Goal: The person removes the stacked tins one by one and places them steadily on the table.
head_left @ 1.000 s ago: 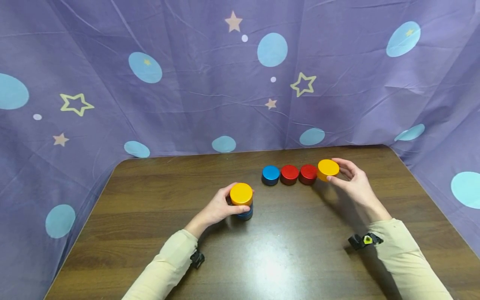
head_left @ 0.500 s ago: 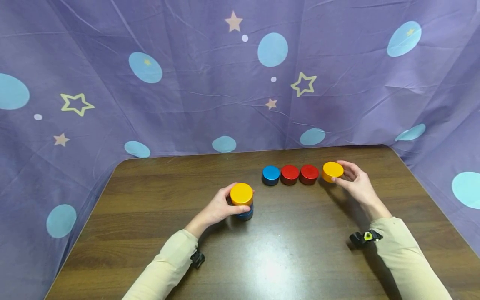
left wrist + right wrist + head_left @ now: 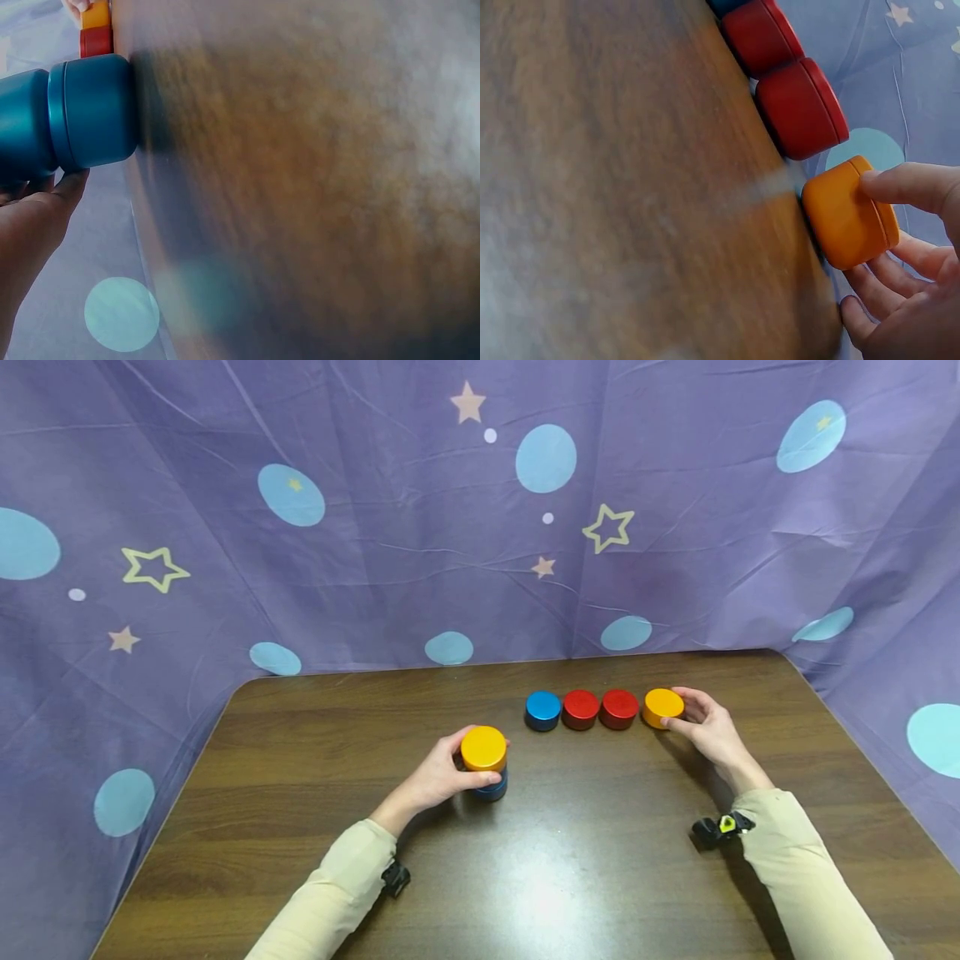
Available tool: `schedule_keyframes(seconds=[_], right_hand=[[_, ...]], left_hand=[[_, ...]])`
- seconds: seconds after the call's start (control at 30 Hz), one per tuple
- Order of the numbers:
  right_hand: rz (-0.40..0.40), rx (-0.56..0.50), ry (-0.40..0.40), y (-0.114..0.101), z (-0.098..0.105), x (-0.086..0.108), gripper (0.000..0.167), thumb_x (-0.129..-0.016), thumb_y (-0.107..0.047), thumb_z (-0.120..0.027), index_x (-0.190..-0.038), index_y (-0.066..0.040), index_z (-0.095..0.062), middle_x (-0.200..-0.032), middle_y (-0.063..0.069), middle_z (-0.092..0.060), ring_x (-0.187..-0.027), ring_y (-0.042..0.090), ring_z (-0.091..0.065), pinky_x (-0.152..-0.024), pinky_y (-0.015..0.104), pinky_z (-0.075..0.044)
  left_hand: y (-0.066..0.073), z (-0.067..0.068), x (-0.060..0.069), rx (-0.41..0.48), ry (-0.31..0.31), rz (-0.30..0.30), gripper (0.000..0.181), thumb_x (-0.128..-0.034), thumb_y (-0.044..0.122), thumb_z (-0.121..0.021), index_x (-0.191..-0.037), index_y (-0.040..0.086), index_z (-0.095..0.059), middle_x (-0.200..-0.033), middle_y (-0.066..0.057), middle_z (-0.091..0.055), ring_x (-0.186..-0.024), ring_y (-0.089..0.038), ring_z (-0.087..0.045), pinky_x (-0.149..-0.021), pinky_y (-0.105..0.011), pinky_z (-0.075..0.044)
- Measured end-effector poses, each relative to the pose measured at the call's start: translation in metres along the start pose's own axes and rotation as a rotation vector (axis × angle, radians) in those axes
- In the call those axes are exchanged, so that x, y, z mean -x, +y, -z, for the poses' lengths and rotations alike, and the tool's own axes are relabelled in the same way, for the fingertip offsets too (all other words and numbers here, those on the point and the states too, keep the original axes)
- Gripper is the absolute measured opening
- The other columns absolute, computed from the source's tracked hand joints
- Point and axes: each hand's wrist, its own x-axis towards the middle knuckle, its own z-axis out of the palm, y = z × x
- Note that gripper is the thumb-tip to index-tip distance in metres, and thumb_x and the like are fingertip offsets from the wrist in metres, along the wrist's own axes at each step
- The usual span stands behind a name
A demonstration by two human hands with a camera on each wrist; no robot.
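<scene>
Lowered since a moment earlier, a yellow puck (image 3: 662, 707) is pinched between thumb and fingers of the right hand (image 3: 711, 732), beyond and right of the stack (image 3: 484, 758), which the left hand (image 3: 435, 774) clamps from its left, thumb across the near side.

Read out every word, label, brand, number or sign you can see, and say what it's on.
No readable text shows.
The blue container, two red containers, right yellow container and yellow-topped stack look plain.
The backdrop shows only printed stars and circles.
The right wrist device has a yellow-green mark, too small to read.
</scene>
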Motion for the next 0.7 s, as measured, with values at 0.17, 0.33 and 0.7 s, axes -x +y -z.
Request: schedule_keyframes(seconds=[0.17, 0.33, 0.7], right_hand=[[-0.018, 0.014, -0.011, 0.002, 0.000, -0.002, 0.061, -0.089, 0.000, -0.067, -0.141, 0.009, -0.035, -0.136, 0.032, -0.044, -0.110, 0.005, -0.050, -0.084, 0.009, -0.040], [-0.024, 0.034, -0.017, 0.003, 0.000, -0.003, 0.062, -0.089, -0.001, -0.066, -0.141, 0.008, -0.035, -0.138, 0.031, -0.044, -0.118, 0.018, -0.050, -0.086, 0.009, -0.039], [-0.033, -0.010, -0.025, -0.006, 0.001, 0.000, 0.076, -0.088, 0.001, -0.066, -0.148, 0.005, -0.022, -0.150, 0.030, -0.025, -0.133, 0.048, -0.029, -0.109, 0.048, -0.028]], left_hand=[[-0.003, 0.000, -0.001, -0.017, -0.002, 0.013, 0.050, -0.0794, -0.010, -0.072, -0.125, -0.010, -0.052, -0.120, -0.024, -0.061, -0.105, -0.018, -0.058, -0.094, -0.032, -0.045], [-0.022, 0.003, -0.004, -0.043, 0.003, 0.024, 0.053, -0.0795, -0.009, -0.073, -0.128, -0.008, -0.051, -0.120, -0.019, -0.062, -0.107, -0.021, -0.057, -0.096, -0.035, -0.044], [-0.032, 0.004, -0.004, 0.022, -0.018, -0.020, 0.053, -0.0806, -0.002, -0.075, -0.128, -0.005, -0.052, -0.123, -0.029, -0.057, -0.108, -0.023, -0.057, -0.096, -0.034, -0.044]])
